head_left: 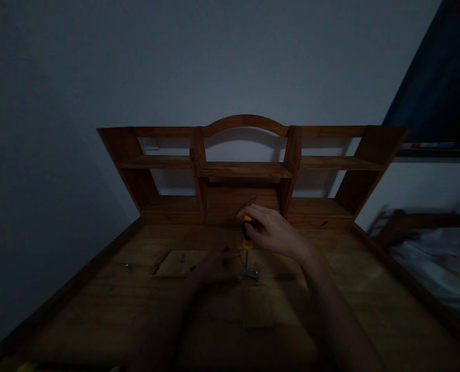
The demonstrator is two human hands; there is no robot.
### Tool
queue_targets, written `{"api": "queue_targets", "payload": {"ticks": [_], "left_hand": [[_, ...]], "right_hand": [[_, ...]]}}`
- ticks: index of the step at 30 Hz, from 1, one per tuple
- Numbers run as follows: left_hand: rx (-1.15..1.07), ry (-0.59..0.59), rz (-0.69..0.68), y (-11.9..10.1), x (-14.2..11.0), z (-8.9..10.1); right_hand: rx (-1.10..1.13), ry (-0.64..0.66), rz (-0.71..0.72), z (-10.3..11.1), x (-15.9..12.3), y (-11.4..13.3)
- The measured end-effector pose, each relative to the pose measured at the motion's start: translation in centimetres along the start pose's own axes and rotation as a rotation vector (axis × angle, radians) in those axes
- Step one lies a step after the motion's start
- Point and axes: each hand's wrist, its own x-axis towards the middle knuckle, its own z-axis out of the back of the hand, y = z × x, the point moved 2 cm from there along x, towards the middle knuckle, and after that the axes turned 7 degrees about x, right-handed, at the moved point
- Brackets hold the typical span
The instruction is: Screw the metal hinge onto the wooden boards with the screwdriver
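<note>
My right hand [271, 230] is wrapped around the yellow and black handle of a screwdriver [247, 243], held upright with its shaft pointing down. The tip rests on a small metal bracket [252, 274] lying on the wooden desk [350, 299]. My left hand [218, 266] lies just left of the bracket, fingers curled at its edge, pressing near it; what it pinches is too dark to make out. A flat pale wooden board [178, 263] lies left of my left hand. A second small board [258, 307] lies in front of the bracket.
A wooden hutch with shelves and an arched top [245, 165] stands at the back of the desk against the wall. A small metal part [128, 267] lies on the desk at left. A bed with pale bedding [439, 263] is at right. The room is dim.
</note>
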Motion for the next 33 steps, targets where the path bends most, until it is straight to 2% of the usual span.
{"api": "queue_targets", "payload": {"ticks": [5, 10, 17, 24, 26, 30, 33], "left_hand": [[0.035, -0.005, 0.015, -0.13, -0.02, 0.24], [0.041, -0.011, 0.018, 0.11, 0.0, 0.02], [0.031, 0.017, 0.028, 0.61, 0.14, -0.45], [0.045, 0.005, 0.072, 0.47, -0.09, -0.42], [0.035, -0.002, 0.077, 0.56, -0.11, -0.46], [-0.004, -0.007, 0.025, 0.58, 0.01, -0.47], [-0.007, -0.009, -0.001, 0.41, 0.05, -0.32]], "right_hand": [[-0.096, -0.051, -0.053, -0.42, 0.3, -0.35], [-0.215, -0.032, -0.123, -0.51, 0.23, -0.53], [-0.072, 0.003, -0.04, -0.71, -0.36, -0.56], [-0.235, -0.032, -0.136, -0.65, -0.01, -0.41], [-0.212, -0.029, -0.123, -0.52, -0.12, -0.2], [-0.087, 0.006, -0.035, -0.61, -0.42, -0.17], [-0.114, -0.017, -0.059, -0.92, -0.3, -0.52]]}}
